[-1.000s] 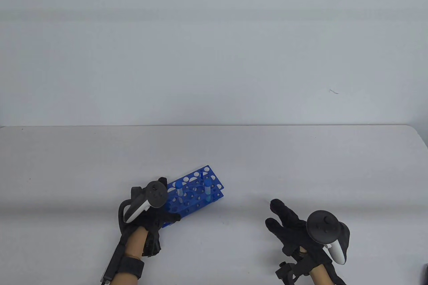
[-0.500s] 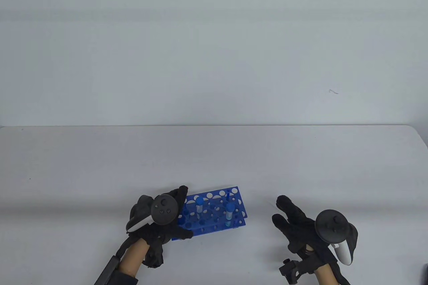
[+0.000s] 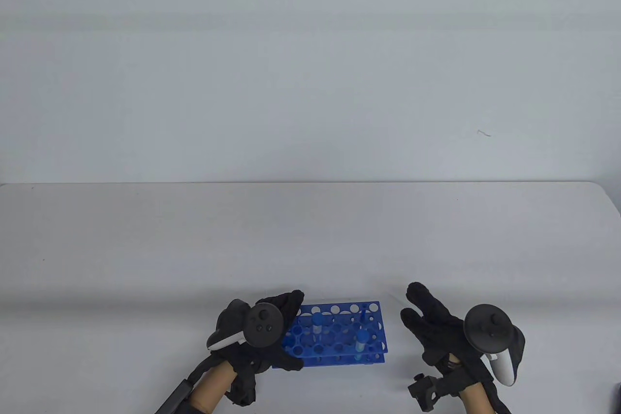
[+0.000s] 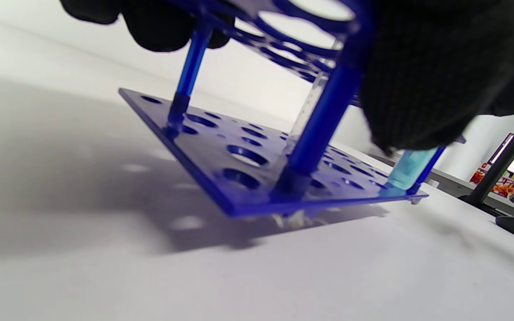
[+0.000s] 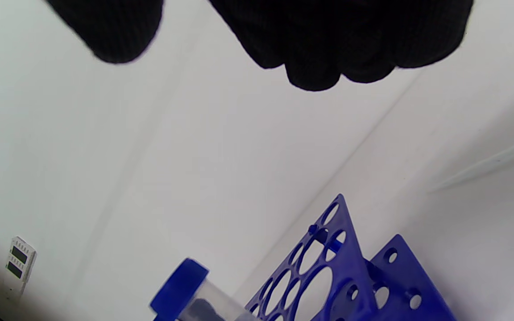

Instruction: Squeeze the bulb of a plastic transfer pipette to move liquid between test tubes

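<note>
A blue test tube rack (image 3: 347,331) sits near the table's front edge. My left hand (image 3: 291,331) grips its left end, fingers over the top plate and thumb at the front. Two blue-capped tubes stand in it, one left of centre (image 3: 318,322) and one at the right front (image 3: 361,340). In the left wrist view the rack's base plate (image 4: 239,178) and a tube of light-blue liquid (image 4: 411,167) show under my fingers (image 4: 417,67). My right hand (image 3: 417,307) is open and empty just right of the rack. A clear pipette (image 5: 493,162) lies on the table.
The white table (image 3: 145,239) stretches far back and to both sides, with a pale wall behind its far edge. In the right wrist view the rack's corner (image 5: 328,267) and a capped tube (image 5: 181,285) lie below my fingers (image 5: 328,44).
My left hand has moved the rack to the right and toward the front edge, turning it square to the table edge. My right hand drifted slightly right and stayed open.
</note>
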A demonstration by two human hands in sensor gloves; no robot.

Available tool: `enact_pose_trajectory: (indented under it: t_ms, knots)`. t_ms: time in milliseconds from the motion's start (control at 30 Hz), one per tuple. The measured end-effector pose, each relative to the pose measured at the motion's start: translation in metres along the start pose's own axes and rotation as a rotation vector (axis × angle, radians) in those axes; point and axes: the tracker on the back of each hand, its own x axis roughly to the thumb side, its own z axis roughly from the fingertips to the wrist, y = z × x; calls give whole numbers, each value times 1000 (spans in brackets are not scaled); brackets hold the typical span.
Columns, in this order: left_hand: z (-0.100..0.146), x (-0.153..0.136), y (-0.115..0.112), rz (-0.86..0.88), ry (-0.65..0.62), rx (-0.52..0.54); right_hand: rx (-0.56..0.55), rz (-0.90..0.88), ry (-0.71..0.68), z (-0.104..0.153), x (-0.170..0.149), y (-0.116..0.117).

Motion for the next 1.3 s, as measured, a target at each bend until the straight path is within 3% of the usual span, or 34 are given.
enact_pose_trajectory:
  t_ms: [833,1000,1067,1167,1300]
  knots:
    - [-3,-13,-8,19,33,-32,26,22,5,-1,2,6]
    - [-1,-13,-7,-8,31,-94,31,21,4,-1,2,7]
    - [0,-14,-3,-6,37,-131,33,21,3,0,2,7]
    - [7,-14,12,9,44,-101,42,28,2,-1,2,9]
    - [27,-8,46,82,44,48,93,104,-24,-1,6,20]
